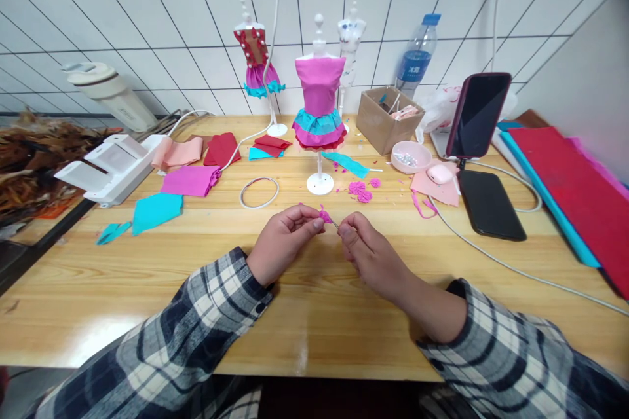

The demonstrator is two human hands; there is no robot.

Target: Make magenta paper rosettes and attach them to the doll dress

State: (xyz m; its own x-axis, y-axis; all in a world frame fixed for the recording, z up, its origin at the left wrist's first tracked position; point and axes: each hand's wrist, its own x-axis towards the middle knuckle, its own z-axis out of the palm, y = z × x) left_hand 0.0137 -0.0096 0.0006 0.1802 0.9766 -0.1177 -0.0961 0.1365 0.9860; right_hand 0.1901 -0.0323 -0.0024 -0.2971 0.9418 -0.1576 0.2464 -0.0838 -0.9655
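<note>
Between thumb and fingers, my left hand [291, 236] pinches a small crumpled magenta paper piece [325, 215]. My right hand [369, 249] grips a thin stick-like tool [335, 223] whose tip meets the magenta piece; its kind I cannot make out. Just beyond the hands stands a miniature dress form [319, 88] in a magenta top and a ruffled blue, magenta and red skirt. To its right lie several magenta paper rosettes [360, 191] and a blue strip [350, 164]. A white cable ring [259, 192] lies beyond my left hand.
Folded coloured paper [191, 181] lies at left, near a white case [115, 167]. Two more dress forms [256, 55] stand behind. On the right are a cardboard box [386, 121], pink bowl [411, 156], bottle [417, 55], upright phone [479, 114], black flat device [491, 205] and a trailing cable [491, 257].
</note>
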